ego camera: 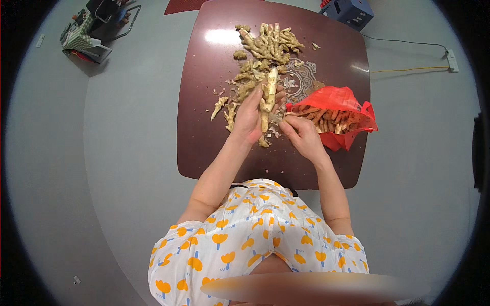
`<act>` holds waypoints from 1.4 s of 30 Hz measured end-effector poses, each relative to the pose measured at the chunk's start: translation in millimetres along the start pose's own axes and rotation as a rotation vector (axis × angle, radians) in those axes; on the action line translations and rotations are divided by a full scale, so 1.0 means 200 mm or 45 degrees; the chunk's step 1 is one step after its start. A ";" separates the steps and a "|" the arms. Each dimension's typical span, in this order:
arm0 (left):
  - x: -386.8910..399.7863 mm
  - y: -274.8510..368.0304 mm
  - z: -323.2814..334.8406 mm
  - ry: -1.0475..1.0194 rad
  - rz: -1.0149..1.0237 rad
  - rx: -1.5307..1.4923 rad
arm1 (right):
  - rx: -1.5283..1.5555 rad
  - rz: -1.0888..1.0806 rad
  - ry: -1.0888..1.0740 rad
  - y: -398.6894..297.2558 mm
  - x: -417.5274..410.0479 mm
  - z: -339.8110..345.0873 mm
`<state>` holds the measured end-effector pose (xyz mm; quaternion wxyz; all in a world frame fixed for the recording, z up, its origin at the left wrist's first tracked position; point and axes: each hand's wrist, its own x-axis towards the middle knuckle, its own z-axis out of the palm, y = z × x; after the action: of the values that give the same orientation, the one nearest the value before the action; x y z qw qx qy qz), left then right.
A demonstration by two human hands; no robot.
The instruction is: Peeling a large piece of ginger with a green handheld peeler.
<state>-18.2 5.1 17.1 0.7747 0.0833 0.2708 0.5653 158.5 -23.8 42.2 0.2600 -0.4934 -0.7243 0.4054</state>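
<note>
A long, pale piece of ginger root (271, 86) lies across the palm of my left hand (250, 114), with fingers curled beneath it. Close to its lower end, my right hand (303, 137) pinches something small and greyish, perhaps a blade or a loose strip; blur hides what it is. Beyond my hands a heap of ginger roots (268, 46) covers the far middle of the dark red table (206, 153). Smaller ginger pieces (219, 107) and peel scraps lie around my left hand. At the right, an open red bag (333, 97) holds many ginger roots (333, 118).
A blue box-like device (350, 13) stands beyond the table's far right corner. Cables run to a power strip (452, 61) on the right. At the far left is a metal-framed chair (132, 23) beside a green checked cloth (78, 36).
</note>
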 end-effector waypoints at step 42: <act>0.02 -0.02 -0.10 0.024 -0.039 -0.119 | 0.239 0.174 0.014 -0.06 0.00 0.01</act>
<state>-24.4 3.8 -2.2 0.7837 0.0375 0.2527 0.5661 150.2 -26.4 51.6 0.2808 -0.5172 -0.6465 0.4854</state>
